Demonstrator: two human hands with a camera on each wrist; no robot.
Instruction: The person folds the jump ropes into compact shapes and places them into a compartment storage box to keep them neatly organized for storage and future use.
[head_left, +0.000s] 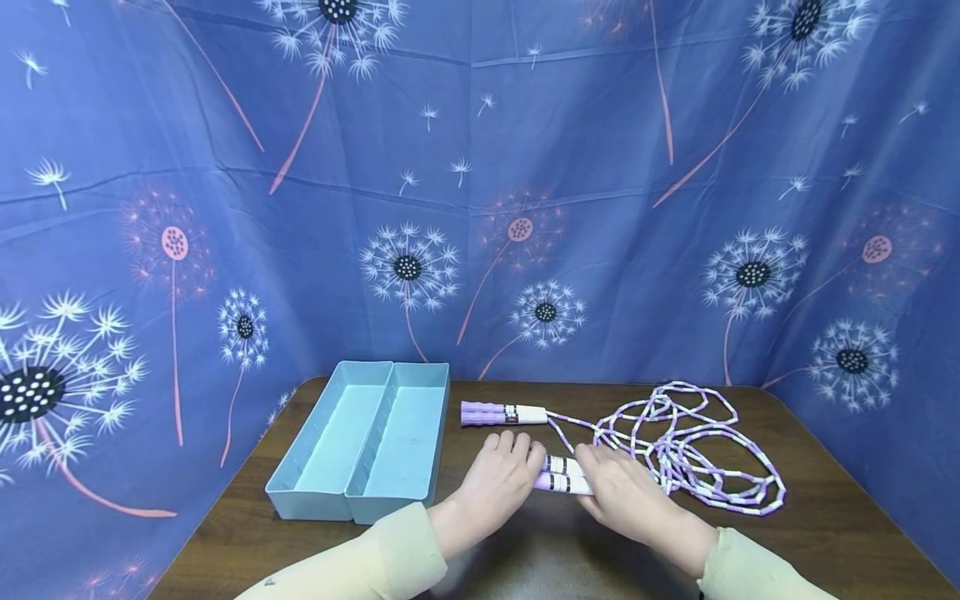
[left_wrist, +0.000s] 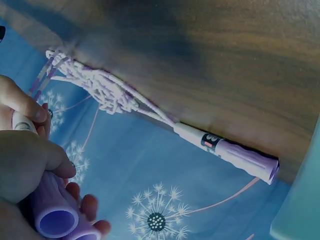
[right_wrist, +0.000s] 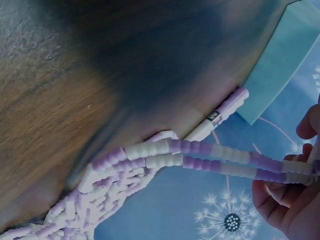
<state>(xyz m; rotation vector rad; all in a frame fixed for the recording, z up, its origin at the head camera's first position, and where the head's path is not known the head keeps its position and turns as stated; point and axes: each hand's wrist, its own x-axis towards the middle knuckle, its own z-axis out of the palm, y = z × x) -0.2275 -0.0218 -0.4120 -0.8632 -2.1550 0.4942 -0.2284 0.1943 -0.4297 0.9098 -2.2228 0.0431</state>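
Note:
Both hands hold one pair of purple-and-white jump rope handles (head_left: pixel 564 483) side by side above the table. My left hand (head_left: pixel 498 473) grips the purple ends, whose hollow openings (left_wrist: pixel 56 221) face the left wrist camera. Around the white ends, where the cords come out, my right hand (head_left: pixel 630 493) has its fingers curled. Two strands of beaded cord (right_wrist: pixel 200 150) run from that hand down to the pile. A second pair of jump rope handles (head_left: pixel 504 414) lies on the table just beyond the hands. Loops of purple-and-white beaded rope (head_left: pixel 697 458) spread out at the right.
Two light-blue plastic bins (head_left: pixel 307 505) stand side by side on the left of the brown wooden table (head_left: pixel 817 533). A blue curtain (head_left: pixel 480 150) with dandelion prints hangs behind the table and along its sides.

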